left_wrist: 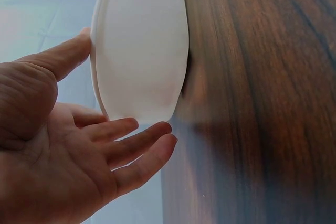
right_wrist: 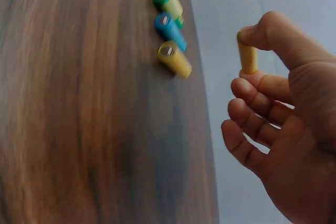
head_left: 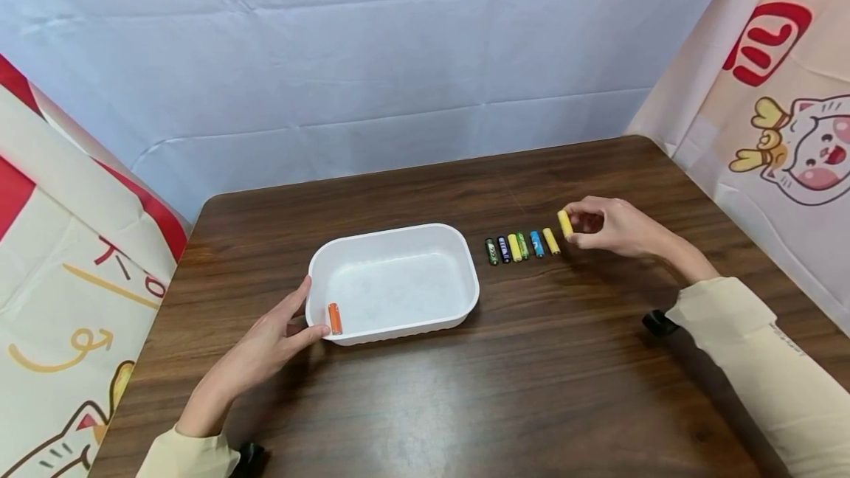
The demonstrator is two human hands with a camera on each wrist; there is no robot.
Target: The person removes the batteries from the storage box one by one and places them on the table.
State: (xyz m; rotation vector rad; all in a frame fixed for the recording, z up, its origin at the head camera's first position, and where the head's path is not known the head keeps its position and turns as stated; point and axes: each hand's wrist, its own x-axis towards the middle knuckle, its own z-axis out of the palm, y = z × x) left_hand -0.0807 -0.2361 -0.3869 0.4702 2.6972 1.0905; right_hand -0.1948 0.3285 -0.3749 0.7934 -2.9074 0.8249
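Observation:
My right hand [head_left: 614, 226] pinches a yellow battery [right_wrist: 248, 57] between thumb and index finger, raised above the table at the right end of a row of batteries. Closest to it in the row lies another yellow battery [head_left: 551, 241], then a blue battery [head_left: 536, 244]. To the left, my left hand [head_left: 268, 341] holds the near left corner of a white plastic tray [head_left: 392, 330]. In the left wrist view, the thumb touches its rim and the fingers reach round its end. One orange battery [head_left: 335, 319] lies inside the tray, by that corner.
Further left in the row are a green battery [head_left: 522, 246], a yellow one, a dark purple battery [head_left: 505, 249] and a dark green battery [head_left: 491, 251]. They lie on the brown wooden table [head_left: 505, 389], right of the tray. Pale cloth [head_left: 398, 80] hangs behind the table.

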